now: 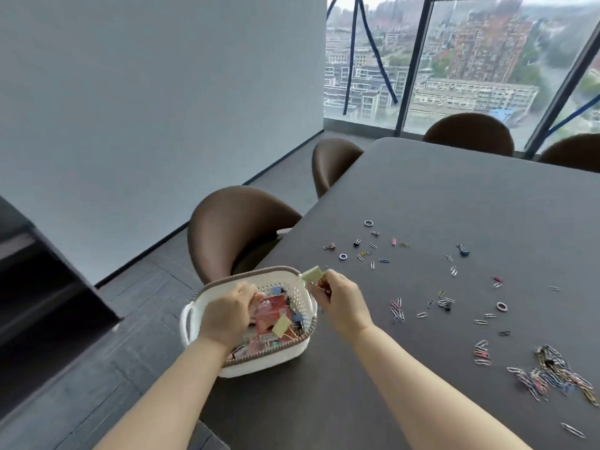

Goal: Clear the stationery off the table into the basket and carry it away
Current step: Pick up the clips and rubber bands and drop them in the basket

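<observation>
One dark worktop (454,196) fills the right side, with brown chairs (240,222) along its left edge. The white basket (292,355) sits at that left edge, holding red packets and clips. The left hand (227,315) dips into it with fingers curled; I cannot tell whether it grips anything. The right hand (341,303) pinches a pale green binder clip (311,275) just above the basket's far right rim. Paper clips (548,362) lie scattered mid-worktop, heaped toward the near right edge.

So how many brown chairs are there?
4 chairs: one behind the basket, one farther along that side, two at the far end of the table by the window. Others could be hidden from view.
</observation>
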`<state>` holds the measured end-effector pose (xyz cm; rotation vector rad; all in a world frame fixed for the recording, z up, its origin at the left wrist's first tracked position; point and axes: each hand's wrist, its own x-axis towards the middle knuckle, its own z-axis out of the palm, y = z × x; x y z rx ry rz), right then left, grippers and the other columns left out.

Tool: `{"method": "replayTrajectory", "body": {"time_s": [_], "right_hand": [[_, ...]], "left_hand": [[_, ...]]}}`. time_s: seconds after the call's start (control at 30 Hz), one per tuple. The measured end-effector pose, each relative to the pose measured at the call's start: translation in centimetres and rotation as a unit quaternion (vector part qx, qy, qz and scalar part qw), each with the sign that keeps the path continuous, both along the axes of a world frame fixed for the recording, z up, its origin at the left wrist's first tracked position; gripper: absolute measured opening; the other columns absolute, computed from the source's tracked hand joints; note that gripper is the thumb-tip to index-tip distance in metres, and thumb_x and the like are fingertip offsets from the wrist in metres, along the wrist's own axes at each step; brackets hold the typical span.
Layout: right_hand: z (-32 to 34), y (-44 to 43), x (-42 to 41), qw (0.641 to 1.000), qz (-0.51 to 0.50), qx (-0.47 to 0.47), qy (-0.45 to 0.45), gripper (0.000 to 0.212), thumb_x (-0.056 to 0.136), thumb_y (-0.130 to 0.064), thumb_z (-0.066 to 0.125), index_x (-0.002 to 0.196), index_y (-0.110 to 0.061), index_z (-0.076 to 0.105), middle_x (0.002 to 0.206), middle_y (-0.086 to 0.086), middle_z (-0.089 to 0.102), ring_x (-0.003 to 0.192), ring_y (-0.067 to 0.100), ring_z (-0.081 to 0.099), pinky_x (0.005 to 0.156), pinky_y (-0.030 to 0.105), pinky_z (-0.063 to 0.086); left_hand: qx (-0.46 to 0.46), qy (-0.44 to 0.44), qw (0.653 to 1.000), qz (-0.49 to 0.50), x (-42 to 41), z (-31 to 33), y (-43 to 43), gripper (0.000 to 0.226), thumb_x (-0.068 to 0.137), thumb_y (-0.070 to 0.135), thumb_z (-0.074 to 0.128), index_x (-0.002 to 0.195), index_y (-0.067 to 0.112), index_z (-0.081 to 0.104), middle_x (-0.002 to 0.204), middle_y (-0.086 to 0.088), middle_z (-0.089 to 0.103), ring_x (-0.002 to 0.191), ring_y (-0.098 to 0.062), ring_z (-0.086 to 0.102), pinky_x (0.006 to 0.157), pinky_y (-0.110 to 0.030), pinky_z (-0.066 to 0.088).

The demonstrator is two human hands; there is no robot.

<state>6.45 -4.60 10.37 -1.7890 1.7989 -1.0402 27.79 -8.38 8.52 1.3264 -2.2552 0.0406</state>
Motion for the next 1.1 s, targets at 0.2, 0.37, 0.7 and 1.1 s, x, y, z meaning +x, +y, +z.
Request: {"method": "replayTrajectory", "body": {"time_s": [0.2,0.37,0.7,1.1], "right_hand": [[-1.0,-2.4,6.2,0.996,0.034,0.012,0.078,0.026,0.092,-0.031,0.054,0.075,-0.015,0.040,0.078,-0.005,0.047,0.074,0.021,0.043,0.063,0.028,0.035],[-2.7,-3.6,7.4,0.976,0.054,0.077,0.196,0.035,0.089,-0.047,0.051,0.109,-0.018,0.057,0.112,-0.002,0.056,0.114,0.021,0.043,0.105,0.035,0.031],[-2.5,-3.1,6.6,0.956,0.061,0.111,0.266,0.058,0.084,-0.060,0.048,0.131,-0.026,0.042,0.142,-0.005,0.036,0.136,0.021,0.020,0.112,0.039,0.014],[-2.1,-1.7,2.6,0.953,0.082,0.096,0.276,0.041,0.079,-0.046,0.064,0.114,-0.026,0.057,0.133,-0.005,0.043,0.124,0.020,0.032,0.104,0.036,0.020]], "left_hand": [[0.175,-0.050,0.983,0.009,5.1,-1.7,-1.5,0.037,0.091,0.049,0.044,0.113,0.024,0.061,0.112,0.004,0.063,0.108,-0.013,0.052,0.093,-0.031,0.041],[0.115,-0.028,0.993,-0.027,6.9,-1.5,-1.7,0.050,0.087,0.047,0.031,0.108,0.017,0.065,0.109,0.001,0.064,0.105,-0.019,0.056,0.091,-0.033,0.041],[0.070,-0.072,0.994,-0.032,5.4,-1.0,-2.5,0.035,0.087,0.030,0.058,0.117,0.012,0.060,0.119,-0.004,0.058,0.110,-0.022,0.053,0.094,-0.038,0.042],[0.070,-0.094,0.993,0.013,0.6,-0.7,-2.3,0.032,0.078,0.026,0.070,0.104,0.010,0.066,0.109,-0.010,0.064,0.099,-0.029,0.060,0.084,-0.043,0.048]]}}
